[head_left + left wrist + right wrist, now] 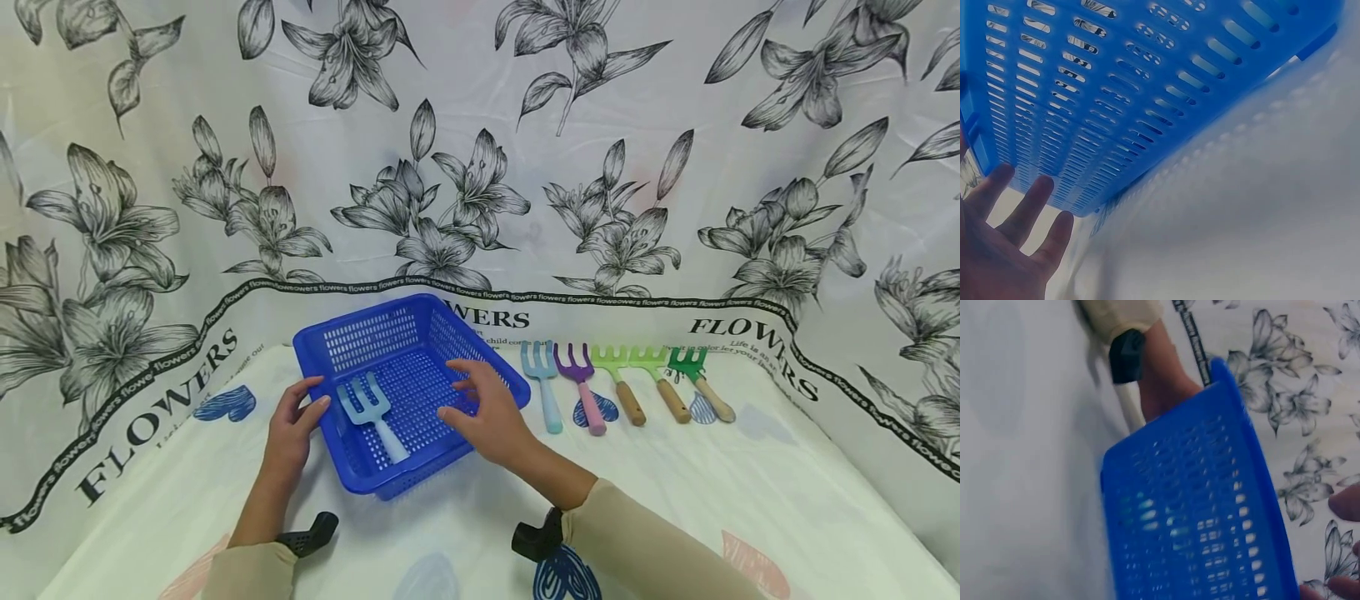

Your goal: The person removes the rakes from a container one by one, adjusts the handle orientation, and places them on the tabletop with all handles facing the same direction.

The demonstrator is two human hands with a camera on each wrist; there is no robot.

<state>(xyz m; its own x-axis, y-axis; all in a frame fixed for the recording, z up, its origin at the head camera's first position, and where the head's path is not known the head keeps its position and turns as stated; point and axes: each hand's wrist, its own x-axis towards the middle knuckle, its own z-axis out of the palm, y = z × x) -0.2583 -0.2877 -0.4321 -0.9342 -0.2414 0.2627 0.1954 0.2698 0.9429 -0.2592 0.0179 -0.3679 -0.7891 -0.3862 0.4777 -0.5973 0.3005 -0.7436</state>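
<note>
A blue plastic basket [442, 454] with slotted walls stands on the cloth before me. Inside, toward its left side, lies a light blue hand fork [372, 417], tines pointing away and handle toward me. My left hand [294, 425] is at the basket's left rim, with thumb and forefinger tips right at the edge. In the left wrist view, its other fingers [1035, 200] extend loosely beside the outer wall. Over the right part of the basket hovers my right hand [487, 412], fingers parted and nothing between them.
Right of the basket, several hand forks stand in a row: a light blue one [550, 392], a purple-and-pink one [585, 387], light green ones with wooden handles [622, 387], and a dark green one [701, 383]. Behind hangs a flower-printed curtain [465, 75].
</note>
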